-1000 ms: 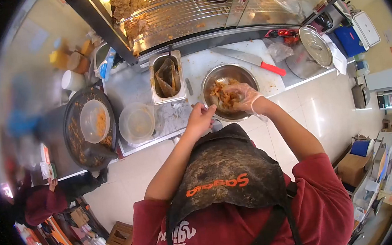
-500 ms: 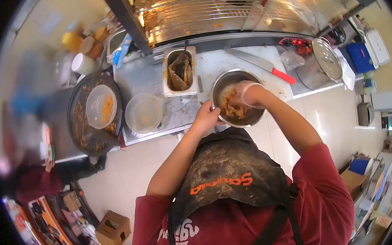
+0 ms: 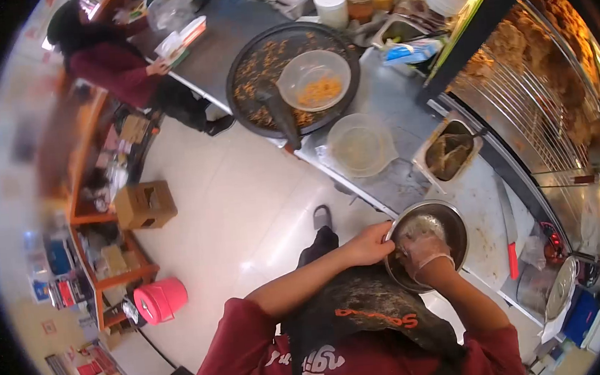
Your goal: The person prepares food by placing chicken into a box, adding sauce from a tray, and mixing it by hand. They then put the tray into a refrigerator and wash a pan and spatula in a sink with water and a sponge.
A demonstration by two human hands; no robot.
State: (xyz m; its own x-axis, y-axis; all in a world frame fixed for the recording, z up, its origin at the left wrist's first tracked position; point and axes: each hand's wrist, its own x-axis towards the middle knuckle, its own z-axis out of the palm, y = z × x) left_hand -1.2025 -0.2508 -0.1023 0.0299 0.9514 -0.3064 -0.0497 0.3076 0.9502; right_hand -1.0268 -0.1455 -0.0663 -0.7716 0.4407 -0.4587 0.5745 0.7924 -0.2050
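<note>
A steel bowl is tilted at the counter's edge, close to my apron. My left hand grips its left rim, fingers closed on it. Inside the bowl is my right hand, in a clear glove; its fingertips and what they touch are hidden. Above the bowl stands a steel container with dark pieces in it. Beside that container lies a clear plastic bowl. To the right, a knife with a red handle rests on the white board.
A round black tray holds crumbs, a dark utensil and a clear bowl. At the upper left a person stands by the counter. A heated display case borders the right. On the floor are a carton and a pink bucket.
The view has swung to the left, so more floor and the other person show. My right hand has gone deeper into the bowl, and the brown food seen there before is now mostly hidden.
</note>
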